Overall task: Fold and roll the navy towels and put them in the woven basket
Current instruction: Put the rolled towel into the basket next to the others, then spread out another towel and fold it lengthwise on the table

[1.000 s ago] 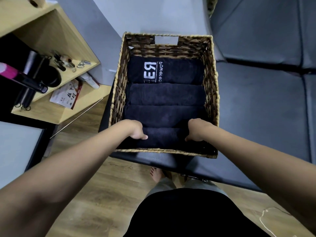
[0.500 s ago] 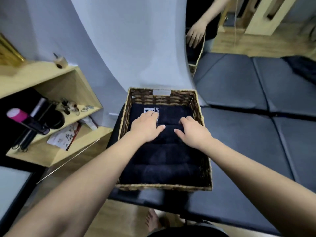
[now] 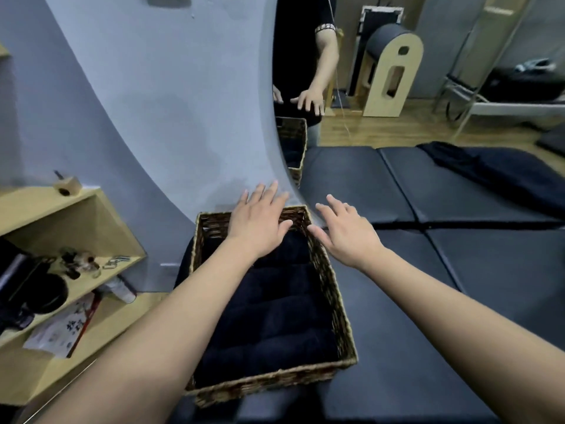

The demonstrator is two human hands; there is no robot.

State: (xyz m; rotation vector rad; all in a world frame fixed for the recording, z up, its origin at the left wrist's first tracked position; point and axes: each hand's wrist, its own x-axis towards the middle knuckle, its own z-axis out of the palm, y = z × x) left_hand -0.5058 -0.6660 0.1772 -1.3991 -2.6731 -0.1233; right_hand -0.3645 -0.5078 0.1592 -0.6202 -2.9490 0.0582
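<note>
- Fingers of the left hand are spread flat above the far rim of the woven basket, holding nothing.
- The right hand, equally spread and empty, hovers just beside the basket's far right corner.
- Rolled navy towels fill the basket in rows.
- One loose navy towel lies across the padded mat, well apart.
- Judged step: packing is done; next comes reaching right for that towel.

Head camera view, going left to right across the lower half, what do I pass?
Wooden shelf → woven basket with rolled navy towels → dark padded mat.
</note>
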